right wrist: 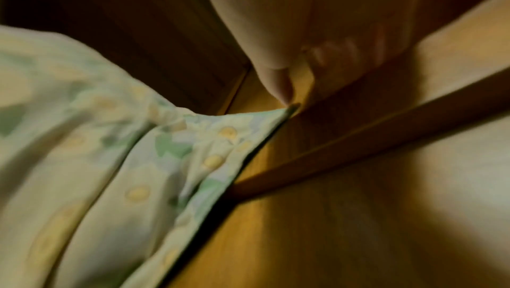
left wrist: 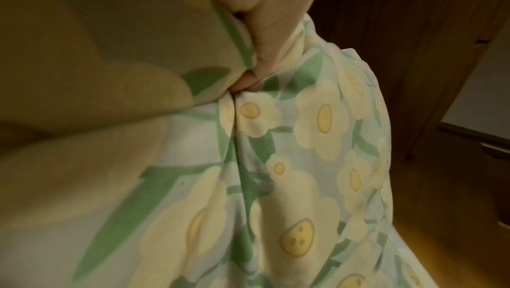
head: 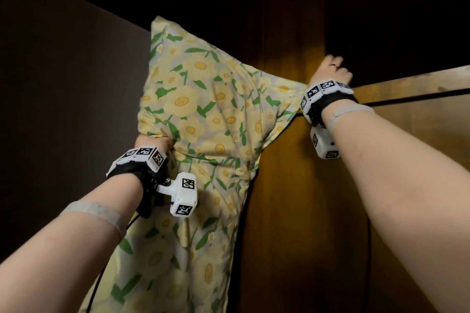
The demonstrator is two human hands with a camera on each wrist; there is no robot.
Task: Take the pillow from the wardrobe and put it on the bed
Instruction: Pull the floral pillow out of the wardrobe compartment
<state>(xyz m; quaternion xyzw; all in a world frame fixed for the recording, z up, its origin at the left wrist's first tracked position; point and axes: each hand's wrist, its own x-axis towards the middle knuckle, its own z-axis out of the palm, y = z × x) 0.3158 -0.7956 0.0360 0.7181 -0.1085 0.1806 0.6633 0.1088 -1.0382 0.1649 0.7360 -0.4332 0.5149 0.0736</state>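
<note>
The pillow (head: pixel 203 109), printed with yellow flowers and green leaves, hangs upright in front of the open wooden wardrobe (head: pixel 284 198). My left hand (head: pixel 152 142) grips a bunch of its fabric at the left edge; in the left wrist view the left hand (left wrist: pixel 265 31) digs its thumb into a fold of the pillow (left wrist: pixel 303 140). My right hand (head: pixel 330 68) is raised at the shelf edge (head: pixel 407 84), fingers curled. The pillow's right corner is stretched taut to it. In the blurred right wrist view my right hand (right wrist: pixel 298 87) seems to pinch the tip of the pillow (right wrist: pixel 110 161).
The wardrobe's inside is dark above the shelf (right wrist: pixel 358 140). A dark wall or door panel (head: pixel 63 84) stands at the left. The left wrist view shows wooden floor (left wrist: pixel 441 227) below and a pale panel (left wrist: pixel 483 96) at the right.
</note>
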